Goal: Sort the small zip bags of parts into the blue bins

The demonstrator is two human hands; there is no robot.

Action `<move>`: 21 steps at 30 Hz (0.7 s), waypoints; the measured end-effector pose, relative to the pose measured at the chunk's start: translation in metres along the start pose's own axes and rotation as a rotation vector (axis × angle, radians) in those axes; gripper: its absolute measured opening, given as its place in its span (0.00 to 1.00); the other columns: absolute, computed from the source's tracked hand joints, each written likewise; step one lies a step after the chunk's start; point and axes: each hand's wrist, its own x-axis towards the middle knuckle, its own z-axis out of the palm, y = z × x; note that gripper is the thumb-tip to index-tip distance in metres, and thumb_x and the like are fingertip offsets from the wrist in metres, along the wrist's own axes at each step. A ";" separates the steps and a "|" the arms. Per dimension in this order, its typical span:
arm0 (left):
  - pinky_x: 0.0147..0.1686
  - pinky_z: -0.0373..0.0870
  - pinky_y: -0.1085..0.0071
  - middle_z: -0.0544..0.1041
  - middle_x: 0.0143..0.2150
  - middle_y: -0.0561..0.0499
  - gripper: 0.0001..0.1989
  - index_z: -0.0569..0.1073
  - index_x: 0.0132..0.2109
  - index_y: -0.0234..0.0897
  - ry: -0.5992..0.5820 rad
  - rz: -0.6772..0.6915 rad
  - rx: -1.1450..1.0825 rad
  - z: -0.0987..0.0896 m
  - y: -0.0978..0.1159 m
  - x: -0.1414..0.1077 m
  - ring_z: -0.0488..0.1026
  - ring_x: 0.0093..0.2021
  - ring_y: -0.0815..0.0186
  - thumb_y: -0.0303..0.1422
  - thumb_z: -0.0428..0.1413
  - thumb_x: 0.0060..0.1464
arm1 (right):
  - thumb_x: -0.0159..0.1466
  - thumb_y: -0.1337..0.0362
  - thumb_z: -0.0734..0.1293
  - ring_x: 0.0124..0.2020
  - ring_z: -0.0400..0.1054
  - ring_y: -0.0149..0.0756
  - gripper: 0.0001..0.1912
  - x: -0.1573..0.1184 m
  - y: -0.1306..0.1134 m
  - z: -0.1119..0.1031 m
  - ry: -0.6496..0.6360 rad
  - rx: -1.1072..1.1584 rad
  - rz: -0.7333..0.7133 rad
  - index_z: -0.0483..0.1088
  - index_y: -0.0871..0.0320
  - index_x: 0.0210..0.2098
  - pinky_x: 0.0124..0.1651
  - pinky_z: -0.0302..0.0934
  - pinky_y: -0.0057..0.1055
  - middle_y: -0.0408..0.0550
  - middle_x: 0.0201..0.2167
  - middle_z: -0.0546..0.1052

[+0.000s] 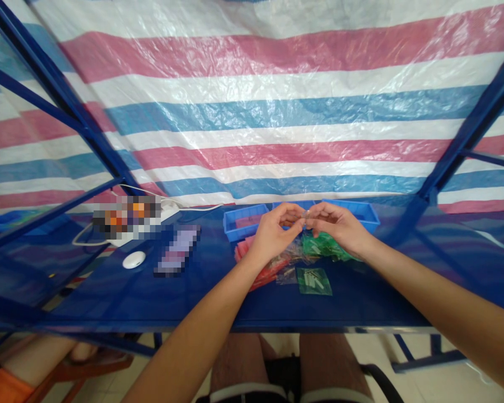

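My left hand (pixel 279 228) and my right hand (pixel 335 225) meet fingertip to fingertip above the blue table. Both are closed in a pinch around something small and pale, too small to name. Under them lie clear plastic bags (pixel 294 253), with red bags (pixel 270 273) to the left and green bags (pixel 328 247) to the right. Nearer the table edge lies a flat green bag (pixel 314 281) with pale strips inside. Behind my hands stand blue bins: a left bin (pixel 246 230), a right bin (pixel 372 224), and a middle one partly hidden.
A white oval case (pixel 134 259) and a blurred-out phone-like object (pixel 178 250) lie on the table (pixel 210 296) at left, near white cables (pixel 84 244). Blue metal posts stand either side. At lower left, another person's leg (pixel 42 358) shows.
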 end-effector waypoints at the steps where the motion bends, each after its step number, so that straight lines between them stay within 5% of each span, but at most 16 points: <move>1: 0.44 0.78 0.69 0.82 0.43 0.46 0.08 0.77 0.48 0.36 -0.006 0.020 0.042 -0.001 0.001 0.000 0.81 0.42 0.64 0.31 0.62 0.61 | 0.61 0.56 0.79 0.32 0.71 0.34 0.12 0.000 0.001 -0.001 -0.001 -0.019 -0.006 0.79 0.53 0.41 0.37 0.67 0.34 0.44 0.37 0.80; 9: 0.45 0.77 0.67 0.80 0.52 0.44 0.05 0.80 0.42 0.38 0.014 0.153 0.273 -0.007 0.001 0.002 0.78 0.52 0.60 0.27 0.59 0.62 | 0.63 0.57 0.76 0.37 0.71 0.36 0.07 0.004 0.011 -0.008 0.022 -0.102 -0.093 0.80 0.52 0.38 0.42 0.69 0.36 0.45 0.44 0.76; 16: 0.40 0.74 0.70 0.83 0.46 0.48 0.11 0.81 0.46 0.39 0.021 0.102 0.373 -0.007 -0.002 0.001 0.80 0.44 0.63 0.24 0.55 0.63 | 0.65 0.56 0.74 0.40 0.73 0.40 0.09 0.002 0.004 -0.003 0.044 -0.052 0.012 0.81 0.50 0.43 0.42 0.72 0.38 0.46 0.41 0.79; 21: 0.41 0.76 0.68 0.84 0.48 0.44 0.10 0.83 0.48 0.37 -0.010 0.103 0.379 -0.004 -0.001 0.001 0.81 0.45 0.61 0.33 0.59 0.65 | 0.65 0.55 0.75 0.43 0.74 0.41 0.10 0.001 0.003 -0.003 0.059 -0.038 0.022 0.83 0.51 0.43 0.45 0.72 0.38 0.47 0.45 0.80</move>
